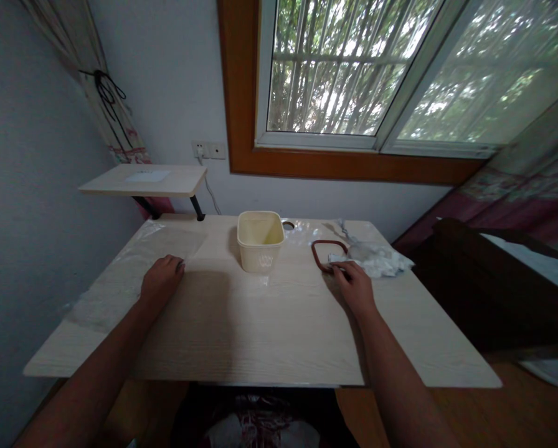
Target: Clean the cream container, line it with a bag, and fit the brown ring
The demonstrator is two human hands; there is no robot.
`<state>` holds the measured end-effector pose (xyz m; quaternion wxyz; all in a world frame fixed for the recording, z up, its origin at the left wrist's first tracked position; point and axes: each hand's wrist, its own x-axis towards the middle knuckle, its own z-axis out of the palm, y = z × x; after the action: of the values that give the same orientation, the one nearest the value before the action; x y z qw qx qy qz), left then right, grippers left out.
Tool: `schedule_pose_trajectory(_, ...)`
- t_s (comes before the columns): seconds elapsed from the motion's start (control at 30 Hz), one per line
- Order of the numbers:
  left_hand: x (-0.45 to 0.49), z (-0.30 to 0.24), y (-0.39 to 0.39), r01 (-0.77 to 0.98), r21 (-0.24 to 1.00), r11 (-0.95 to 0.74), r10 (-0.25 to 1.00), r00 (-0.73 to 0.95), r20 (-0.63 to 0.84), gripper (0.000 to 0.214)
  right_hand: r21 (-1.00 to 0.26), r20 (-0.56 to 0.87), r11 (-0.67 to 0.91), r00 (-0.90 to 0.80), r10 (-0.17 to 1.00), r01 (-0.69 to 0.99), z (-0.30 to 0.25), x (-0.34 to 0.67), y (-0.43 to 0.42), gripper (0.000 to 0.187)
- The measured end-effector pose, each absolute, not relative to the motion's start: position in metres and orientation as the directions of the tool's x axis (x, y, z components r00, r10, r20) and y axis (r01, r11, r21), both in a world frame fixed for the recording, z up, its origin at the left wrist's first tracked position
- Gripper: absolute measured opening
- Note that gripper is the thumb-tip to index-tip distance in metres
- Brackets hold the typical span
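A cream plastic bin [259,256] with a slotted lower wall stands upright in the middle of the table, its mouth facing up. To the right of it, my right hand [355,287] grips the near right corner of a brown rounded-square rim [314,254], which is tilted at the table surface. Crumpled clear plastic [382,258] lies just beyond that hand. My left hand [162,278] rests closed on the table, left of the bin, by a flat clear plastic sheet [120,292]. Whatever its curled fingers may hold is hidden.
A small raised shelf [185,180] on black legs stands at the table's back left, with a paper [148,177] on it. Behind the bin is a round cable hole [288,226]. A wall socket [208,150] with a cable sits below the window.
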<state>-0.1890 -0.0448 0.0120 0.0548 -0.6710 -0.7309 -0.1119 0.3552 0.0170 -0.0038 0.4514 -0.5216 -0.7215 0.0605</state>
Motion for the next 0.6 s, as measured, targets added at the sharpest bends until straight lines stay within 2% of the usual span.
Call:
schedule_pose_trajectory(0.13, -0.182, 0.018, -0.046, 0.994, 0.033, 0.105, 0.959, -0.110, 0.263, 0.033, -0.553, 0.591, 0.455, -0.056, 0.804, 0.698, -0.005, 0.357, 0.018, 0.023)
schedule_pose_trajectory(0.33, -0.178, 0.014, -0.047, 0.993, 0.090, 0.082, 0.954, -0.104, 0.282, 0.031, -0.568, 0.578, 0.449, -0.054, 0.814, 0.690, -0.004, 0.356, 0.018, 0.024)
schedule_pose_trajectory(0.47, -0.172, 0.016, -0.047, 0.980, 0.196, 0.039, 0.938, -0.104, 0.330, 0.030, -0.572, 0.581, 0.449, -0.047, 0.812, 0.686, -0.004, 0.355, 0.018, 0.024)
schedule_pose_trajectory(0.6, -0.167, 0.020, -0.048, 0.916, 0.395, 0.076, 0.911, -0.224, 0.346, 0.030, -0.574, 0.576, 0.448, -0.052, 0.816, 0.686, -0.003, 0.355, 0.017, 0.024)
